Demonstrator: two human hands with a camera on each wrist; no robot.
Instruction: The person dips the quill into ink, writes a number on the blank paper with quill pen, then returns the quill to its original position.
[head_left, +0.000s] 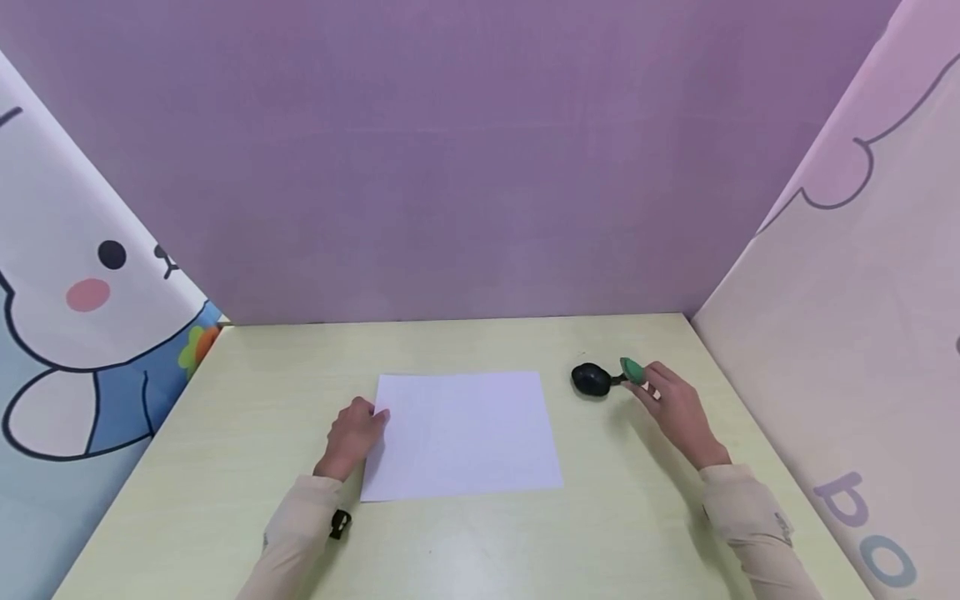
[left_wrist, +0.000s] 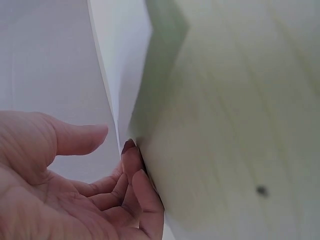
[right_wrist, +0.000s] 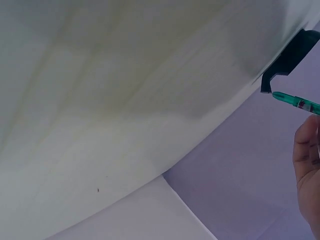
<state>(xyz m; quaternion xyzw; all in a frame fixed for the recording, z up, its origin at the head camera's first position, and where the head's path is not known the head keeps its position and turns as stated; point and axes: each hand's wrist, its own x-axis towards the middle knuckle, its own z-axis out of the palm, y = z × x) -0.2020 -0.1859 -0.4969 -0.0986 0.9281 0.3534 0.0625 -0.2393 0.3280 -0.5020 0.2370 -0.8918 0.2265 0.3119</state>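
A white sheet of paper lies on the table in the head view. At its left edge is my left hand, with the thumb over the paper. The left wrist view shows that thumb apart from the bent fingers, whose tips touch the edge of the sheet, which stands slightly off the table. On the right, my right hand pinches a slim green thing. A black rounded thing with a short stem sits close to its end. Their exact kinds cannot be told.
Pale wooden table under both hands. A purple wall rises behind it, with a cartoon-printed panel at left and a pale printed panel at right. A black clip shows at the left cuff.
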